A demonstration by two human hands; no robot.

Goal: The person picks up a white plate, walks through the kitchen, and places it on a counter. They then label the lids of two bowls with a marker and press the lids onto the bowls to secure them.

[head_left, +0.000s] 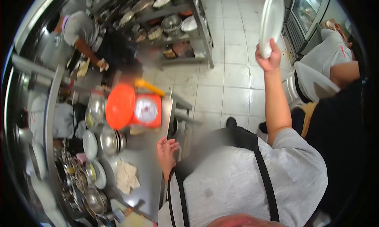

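Raised out in front on the right, my right hand (pixel 270 61) grips a small stack of white plates (pixel 274 16) by the lower edge. The plates are tilted nearly on edge, and they look like two pressed together. My left hand (pixel 167 150) hangs by the steel table's edge, its fingers loosely bent and apart, holding nothing. Closest to it on the steel table (pixel 148 160) stands an orange dial scale (pixel 147 110) with a round orange pan. A crumpled pale cloth (pixel 127 176) lies on the tabletop nearer my body.
Metal bowls (pixel 109 141) and white dishes (pixel 90 144) crowd the table's far side. A loaded shelf rack (pixel 209 49) stands ahead. Co-workers in grey shirts are at left, and another person (pixel 319 57) is close on the right by a glass-door fridge (pixel 310 8). Tiled floor (pixel 233 77) lies between.
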